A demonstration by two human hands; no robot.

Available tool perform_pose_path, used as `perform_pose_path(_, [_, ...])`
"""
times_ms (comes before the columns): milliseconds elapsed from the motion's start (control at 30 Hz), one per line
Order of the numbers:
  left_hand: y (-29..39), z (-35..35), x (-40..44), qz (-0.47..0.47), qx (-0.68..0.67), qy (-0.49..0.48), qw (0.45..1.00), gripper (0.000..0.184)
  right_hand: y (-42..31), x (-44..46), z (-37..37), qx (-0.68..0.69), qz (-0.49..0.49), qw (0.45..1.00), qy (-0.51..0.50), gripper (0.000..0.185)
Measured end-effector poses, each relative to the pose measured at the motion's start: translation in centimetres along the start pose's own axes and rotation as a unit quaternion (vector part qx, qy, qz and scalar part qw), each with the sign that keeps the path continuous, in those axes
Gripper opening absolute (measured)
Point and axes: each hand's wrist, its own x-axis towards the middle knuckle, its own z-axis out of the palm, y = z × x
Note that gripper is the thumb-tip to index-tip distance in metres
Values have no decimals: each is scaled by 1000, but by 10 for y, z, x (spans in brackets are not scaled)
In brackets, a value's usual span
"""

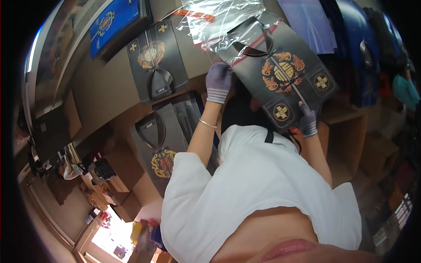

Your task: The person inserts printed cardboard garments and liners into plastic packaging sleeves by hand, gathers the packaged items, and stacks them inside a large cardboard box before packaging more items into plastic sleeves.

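A black paper gift bag (284, 70) with a gold and orange emblem lies slanted in front of me, its dark handle toward the far side. A clear plastic bag (223, 28) with a red strip covers its handle end. My left hand (218, 82), in a purple-grey glove, is closed at the plastic's near corner beside the gift bag; its fingertips are partly hidden. My right hand (308, 120), gloved too, grips the gift bag's near edge, a finger or thumb lying on the printed front.
Another black gift bag (153, 59) lies flat on the table (107, 85) to the left. Several more black bags (154, 136) stand below it. A blue box (115, 24) is at the far left. Open cardboard boxes (346, 140) stand at the right.
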Motion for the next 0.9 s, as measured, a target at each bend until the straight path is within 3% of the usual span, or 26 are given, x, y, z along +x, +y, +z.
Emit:
perform_pose_path(67, [-31, 19, -6, -231, -148, 87, 958, 13, 13, 3, -5, 0, 34, 999, -14, 32])
perform_pose_path(100, [-44, 14, 5, -382, -486, 16, 786, 17, 15, 3, -6, -12, 74, 997, -16, 33])
perform_pose_path(200, [-62, 19, 31, -493, -418, 29, 763, 16, 55, 22, -12, -96, 149, 982, -56, 39])
perform_pose_path(233, [-73, 25, 36, -502, -410, 42, 760, 13, 33, 8, 18, -97, 247, 962, -67, 40])
perform_pose_path(300, [-84, 31, 43, -520, -392, 36, 757, 11, 36, 30, -1, -290, 407, 823, -270, 36])
perform_pose_path(367, [-91, 28, 58, -533, -377, 10, 757, 15, 21, 35, -3, -416, 408, 761, -283, 33])
perform_pose_path(400, [-93, 28, 64, -541, -369, -3, 756, 17, 10, 45, -5, -418, 395, 776, -260, 28])
perform_pose_path(433, [-94, 30, 67, -511, -318, 0, 799, 17, 28, 86, -28, -582, 134, 732, -328, 24])
perform_pose_path(467, [-94, 33, 69, -477, -264, 1, 838, 16, 9, 100, -23, -521, 140, 811, -227, 20])
perform_pose_path(500, [-99, 35, 70, -442, -207, 1, 873, 17, -1, 127, -11, -638, -52, 751, -159, 20])
perform_pose_path(533, [-102, 36, 68, -433, -194, -16, 880, 17, -9, 152, -4, -581, -120, 800, -95, 21])
perform_pose_path(567, [-107, 38, 69, -422, -182, -31, 888, 18, -13, 179, 5, -488, -150, 857, -70, 24])
perform_pose_path(600, [-114, 40, 73, -408, -169, -44, 896, 18, -35, 188, 37, -534, -172, 827, -15, 28])
perform_pose_path(633, [-116, 40, 77, -395, -155, -57, 904, 19, -34, 221, 47, -512, -152, 845, -16, 33])
perform_pose_path(667, [-114, 41, 81, -414, -168, -59, 892, 18, -35, 247, 59, -508, -213, 834, -32, 35])
perform_pose_path(733, [-109, 41, 83, -454, -195, -63, 867, 17, -46, 269, 99, -584, -237, 776, 28, 36])
perform_pose_path(833, [-116, 35, 84, -459, -225, -80, 856, 16, -56, 282, 141, -622, -189, 756, 79, 34])
perform_pose_path(900, [-115, 32, 81, -461, -263, -67, 845, 17, -49, 283, 138, -569, -209, 792, 71, 32])
